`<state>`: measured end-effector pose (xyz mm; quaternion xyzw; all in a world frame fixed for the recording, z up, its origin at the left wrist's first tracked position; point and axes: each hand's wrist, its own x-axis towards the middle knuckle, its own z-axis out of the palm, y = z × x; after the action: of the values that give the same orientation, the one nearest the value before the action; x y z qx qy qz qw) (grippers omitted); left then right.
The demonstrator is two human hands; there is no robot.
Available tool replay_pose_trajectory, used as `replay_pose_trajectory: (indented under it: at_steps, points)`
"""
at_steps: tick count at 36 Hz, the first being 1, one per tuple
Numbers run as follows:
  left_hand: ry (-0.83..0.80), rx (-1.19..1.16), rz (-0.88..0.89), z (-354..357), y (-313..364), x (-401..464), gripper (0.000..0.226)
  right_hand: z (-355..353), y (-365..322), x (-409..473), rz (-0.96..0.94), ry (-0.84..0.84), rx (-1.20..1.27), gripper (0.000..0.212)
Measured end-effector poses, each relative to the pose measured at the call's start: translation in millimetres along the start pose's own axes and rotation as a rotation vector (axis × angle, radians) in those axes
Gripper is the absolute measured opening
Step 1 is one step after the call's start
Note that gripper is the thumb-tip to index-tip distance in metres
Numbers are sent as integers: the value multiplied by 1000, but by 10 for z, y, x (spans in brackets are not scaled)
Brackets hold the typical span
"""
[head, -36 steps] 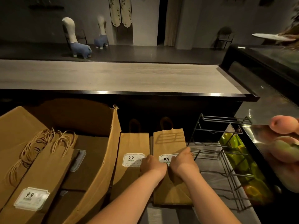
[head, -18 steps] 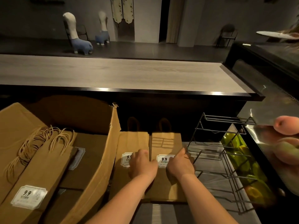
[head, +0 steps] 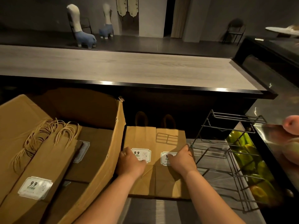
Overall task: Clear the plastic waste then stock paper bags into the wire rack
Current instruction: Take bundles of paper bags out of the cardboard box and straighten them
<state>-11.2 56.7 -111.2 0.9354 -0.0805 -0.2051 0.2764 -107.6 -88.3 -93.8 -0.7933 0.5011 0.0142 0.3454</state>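
Head view: Behind a dim shop counter, your left hand (head: 130, 165) lies over the left of two flat kraft paper bags (head: 140, 175), fingers curved across its "9.9" price label (head: 141, 155) and its near edge; whether they grip or merely press cannot be told from here. Your right hand (head: 182, 160) rests on the right-hand bag (head: 171, 183), its fingers hooked round that bag's outer edge, just short of the wire rack (head: 226, 159). The two bags lie side by side, touching, under your palms, their twisted handles pointing away from you toward the dark counter front.

Just outside your left hand stands an open cardboard carton (head: 103, 159), its flap brushing your wrist, with more labelled handle bags (head: 45, 167) stacked inside. Just outside your right hand the black rack stands with its slots unfilled. Beyond it, green produce (head: 252, 160) glows in a lit display case.

No plastic waste shows, so the clearing step looks finished; you appear to be squaring up the first bags for stocking. The next move likely calls for lifting a bag by its edges, turning it upright and sliding it rightward between the rack's wires without snagging the handles.
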Motion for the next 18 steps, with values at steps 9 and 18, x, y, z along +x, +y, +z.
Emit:
replay_pose_trajectory:
  at_steps: [9, 18]
  points:
    - [-13, 76, -20, -2, 29, -41, 83, 77, 28, 0, -18, 22, -56, 75]
    - [-13, -38, 256, -210, 402, -392, 64, -102, -290, -150, -255, 184, -80, 64]
